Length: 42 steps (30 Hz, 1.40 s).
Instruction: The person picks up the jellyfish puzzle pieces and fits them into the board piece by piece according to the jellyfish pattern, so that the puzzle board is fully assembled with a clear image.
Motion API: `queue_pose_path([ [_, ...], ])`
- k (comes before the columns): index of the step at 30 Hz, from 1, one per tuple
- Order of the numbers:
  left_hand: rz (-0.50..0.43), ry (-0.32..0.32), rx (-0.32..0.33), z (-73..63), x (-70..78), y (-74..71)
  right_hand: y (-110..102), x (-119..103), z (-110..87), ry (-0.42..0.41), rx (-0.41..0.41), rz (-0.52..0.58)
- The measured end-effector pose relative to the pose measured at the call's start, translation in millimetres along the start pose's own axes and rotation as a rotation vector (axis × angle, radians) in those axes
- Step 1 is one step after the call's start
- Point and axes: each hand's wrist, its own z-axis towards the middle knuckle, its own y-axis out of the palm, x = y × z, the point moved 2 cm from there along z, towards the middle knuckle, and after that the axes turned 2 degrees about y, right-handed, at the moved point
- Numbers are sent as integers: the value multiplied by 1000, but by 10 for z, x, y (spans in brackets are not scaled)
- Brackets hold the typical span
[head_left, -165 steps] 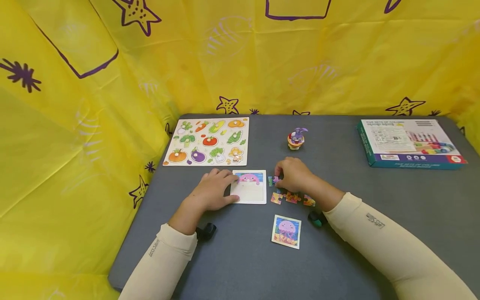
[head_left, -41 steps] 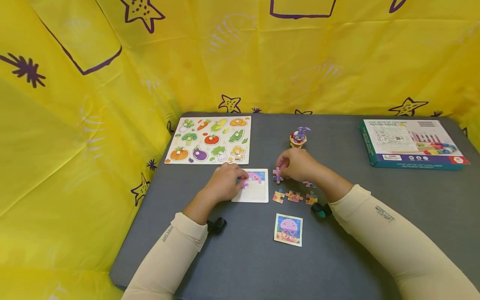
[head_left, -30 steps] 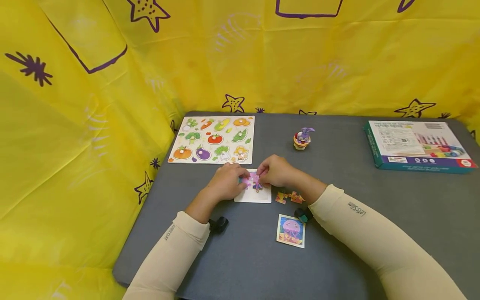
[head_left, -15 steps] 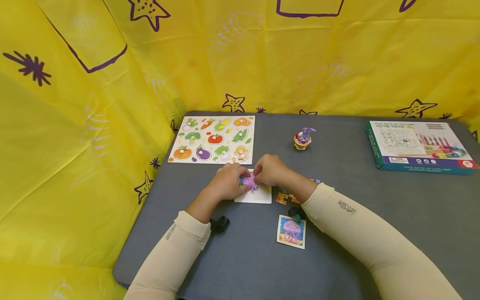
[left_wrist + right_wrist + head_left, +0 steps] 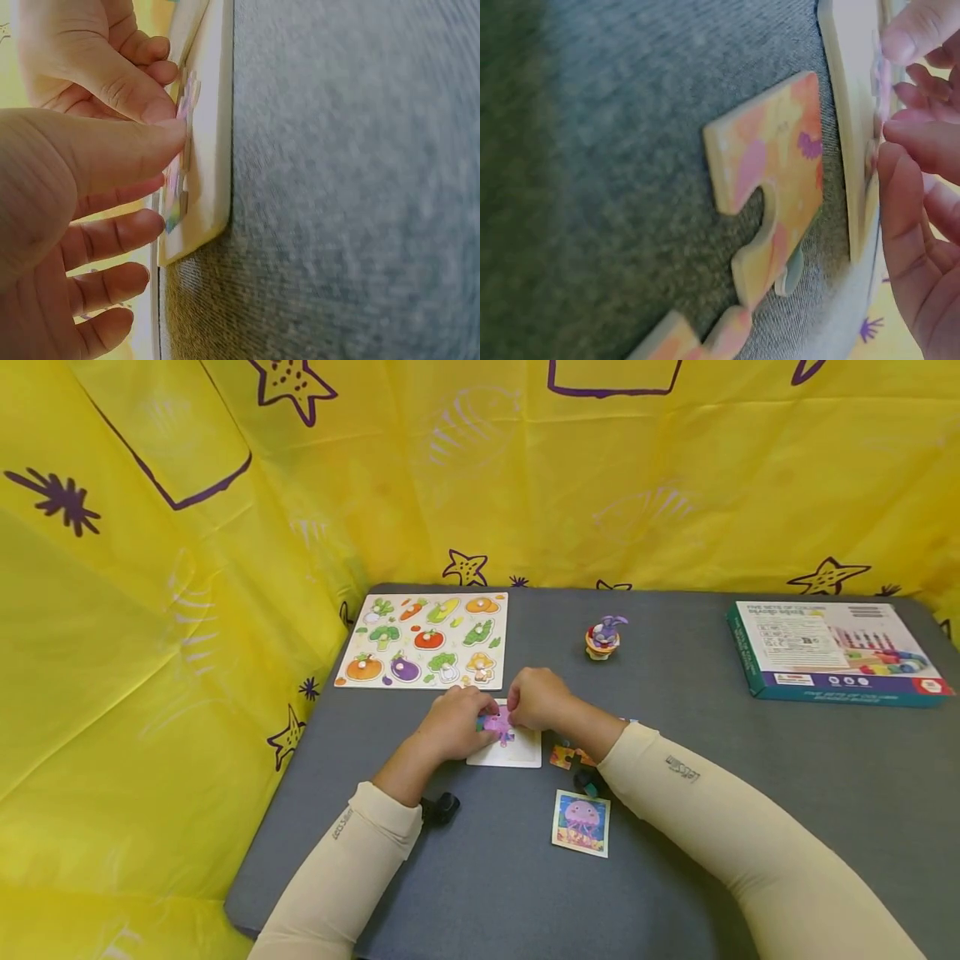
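Observation:
A jellyfish puzzle board (image 5: 528,755) lies on the grey table, with joined pink puzzle pieces (image 5: 499,723) in its upper part. On its left, my left hand (image 5: 455,724) holds a piece between thumb and index finger; the other fingers are loosely bent in the left wrist view. My right hand (image 5: 542,700) pinches a piece at the upper right of the board, thumb and index fingertips close together in the right wrist view. The fingers partly hide both pieces. Loose orange puzzle pieces (image 5: 780,157) lie right of the board, partly under the right wrist.
A jellyfish picture card (image 5: 581,823) lies nearer the person. Behind the board is a vegetable peg puzzle (image 5: 459,658). A small rabbit figure (image 5: 602,639) stands at the back, a flat box (image 5: 836,652) at the right. Yellow cloth (image 5: 420,485) surrounds the table's far and left sides.
The right hand has carried a pink piece from the right of the board leftward onto it, against the left hand's piece. Over the last half second both hands stay almost still.

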Motion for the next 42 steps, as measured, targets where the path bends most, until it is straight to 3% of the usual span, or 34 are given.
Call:
queue_pose_path([
  [12,35,119,1,44,105,42,-303,378,-419,-64,79,-82],
  [18,41,100,-45,59,109,56,-484,736,-620,4,9,-107],
  [26,25,108,-50,65,116,45,-560,1086,-848,53,-49,-125],
  [35,-8,115,-56,64,107,34,-504,1177,-893,88,-71,-111],
  [42,-10,121,-54,78,115,34,-500,1169,-914,90,-5,-40],
])
